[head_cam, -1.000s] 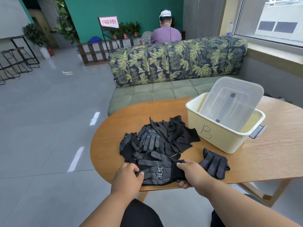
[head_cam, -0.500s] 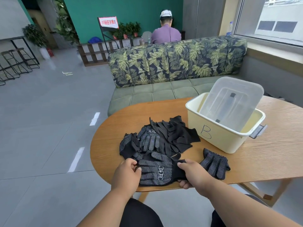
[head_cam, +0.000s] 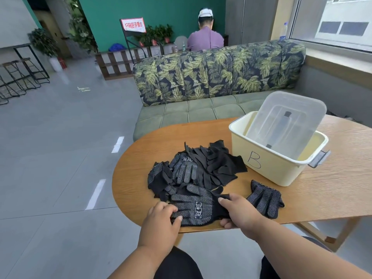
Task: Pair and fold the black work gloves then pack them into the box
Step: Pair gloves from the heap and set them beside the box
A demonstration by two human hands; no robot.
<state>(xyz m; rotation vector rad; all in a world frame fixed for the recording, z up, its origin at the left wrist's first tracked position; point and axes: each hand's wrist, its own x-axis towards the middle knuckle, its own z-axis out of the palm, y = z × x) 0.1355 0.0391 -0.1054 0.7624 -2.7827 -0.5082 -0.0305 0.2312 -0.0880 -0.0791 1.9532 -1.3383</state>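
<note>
box [head_cam: 267, 168] marked "B", gloves [head_cam: 198, 170] beside

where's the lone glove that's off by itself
In the head view the lone glove lies flat on the table near its front edge, just right of the right hand and in front of the box.

Gloves [head_cam: 196, 206] were black matt knit cloth with raised pale grip dots. Table [head_cam: 332, 188] was wood-grain, satin finish. Box [head_cam: 267, 168] was smooth cream plastic, its lid [head_cam: 287, 121] frosted translucent plastic. Sofa [head_cam: 217, 77] was leaf-print fabric. Floor [head_cam: 50, 158] was glossy grey tile.
</note>
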